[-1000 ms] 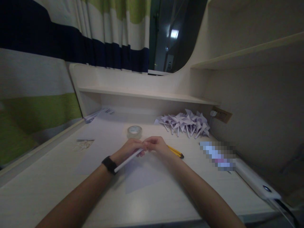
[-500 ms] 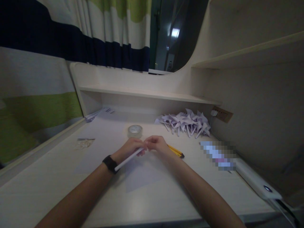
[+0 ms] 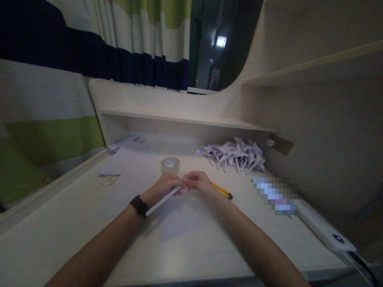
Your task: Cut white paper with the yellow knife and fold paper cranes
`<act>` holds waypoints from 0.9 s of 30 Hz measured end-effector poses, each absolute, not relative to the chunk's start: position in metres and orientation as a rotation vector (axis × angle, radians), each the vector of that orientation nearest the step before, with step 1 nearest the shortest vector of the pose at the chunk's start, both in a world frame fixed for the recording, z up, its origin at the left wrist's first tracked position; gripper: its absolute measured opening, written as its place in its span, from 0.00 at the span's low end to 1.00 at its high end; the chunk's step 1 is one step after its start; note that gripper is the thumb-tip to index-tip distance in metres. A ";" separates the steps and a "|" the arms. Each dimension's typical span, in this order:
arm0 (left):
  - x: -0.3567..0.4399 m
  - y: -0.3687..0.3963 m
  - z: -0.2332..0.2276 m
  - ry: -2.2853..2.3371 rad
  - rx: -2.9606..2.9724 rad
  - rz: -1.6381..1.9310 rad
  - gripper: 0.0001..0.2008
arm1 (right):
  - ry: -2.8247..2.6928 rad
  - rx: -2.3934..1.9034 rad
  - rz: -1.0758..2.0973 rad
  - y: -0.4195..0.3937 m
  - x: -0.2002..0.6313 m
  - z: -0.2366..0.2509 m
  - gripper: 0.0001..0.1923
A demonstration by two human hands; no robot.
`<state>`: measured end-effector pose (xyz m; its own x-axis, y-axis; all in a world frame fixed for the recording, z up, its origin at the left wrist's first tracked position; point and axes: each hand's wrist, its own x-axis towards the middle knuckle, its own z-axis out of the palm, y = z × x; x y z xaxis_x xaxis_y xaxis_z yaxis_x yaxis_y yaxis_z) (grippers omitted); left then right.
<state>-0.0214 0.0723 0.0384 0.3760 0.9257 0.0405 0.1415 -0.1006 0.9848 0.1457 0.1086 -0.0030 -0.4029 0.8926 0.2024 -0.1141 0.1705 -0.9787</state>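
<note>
Both my hands meet above the middle of the pale desk. My left hand, with a black band on its wrist, and my right hand pinch the far end of a thin white rolled paper stick, which slants back towards my left wrist. A sheet of white paper lies flat on the desk under the hands. Just beyond my fingers stands a roll of clear tape.
A yellow-and-black tool lies right of my right hand. A heap of folded white paper pinwheels sits at the back right. A white power strip runs along the right edge. Papers and a small card lie at the left.
</note>
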 end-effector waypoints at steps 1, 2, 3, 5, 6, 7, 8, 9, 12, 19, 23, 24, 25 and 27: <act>-0.021 0.072 0.038 0.994 1.533 0.894 0.08 | -1.540 -0.777 1.375 0.108 0.145 -0.003 0.18; -0.021 0.072 0.037 0.992 1.532 0.894 0.08 | -1.546 -0.778 1.361 0.108 0.145 -0.003 0.18; -0.022 0.073 0.036 0.988 1.530 0.892 0.08 | -1.549 -0.780 1.344 0.108 0.144 -0.002 0.18; -0.022 0.073 0.033 0.975 1.526 0.884 0.08 | -1.564 -0.787 1.308 0.107 0.143 -0.001 0.17; -0.022 0.074 0.032 0.968 1.523 0.882 0.08 | -1.573 -0.789 1.290 0.107 0.143 0.000 0.17; -0.022 0.074 0.031 0.961 1.519 0.881 0.09 | -1.583 -0.791 1.273 0.106 0.143 0.001 0.16; -0.022 0.074 0.030 0.956 1.513 0.884 0.09 | -1.596 -0.793 1.257 0.106 0.143 0.003 0.15; -0.022 0.074 0.030 0.952 1.508 0.885 0.09 | -1.613 -0.794 1.246 0.105 0.144 0.004 0.15; -0.022 0.074 0.030 0.945 1.515 0.881 0.09 | -1.652 -0.783 1.252 0.104 0.147 0.008 0.12; -0.027 0.079 0.029 0.923 1.604 0.859 0.11 | -1.667 -0.783 1.438 0.101 0.152 0.011 0.10; -0.030 0.083 0.028 0.824 1.641 0.798 0.12 | -1.721 -0.704 1.601 0.104 0.154 0.006 0.11; -0.030 0.084 0.027 0.804 1.658 0.773 0.12 | -1.731 -0.686 1.623 0.104 0.155 0.006 0.11; -0.031 0.084 0.027 0.793 1.674 0.750 0.13 | -1.743 -0.668 1.633 0.104 0.155 0.006 0.11; -0.031 0.083 0.028 0.800 1.681 0.730 0.13 | -1.774 -0.635 1.608 0.103 0.157 0.008 0.09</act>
<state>-0.0309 0.0834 0.0275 0.5850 0.8080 0.0705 0.1443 -0.1892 0.9713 0.1569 0.1030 0.0083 -0.6696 0.7286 0.1445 -0.0724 0.1296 -0.9889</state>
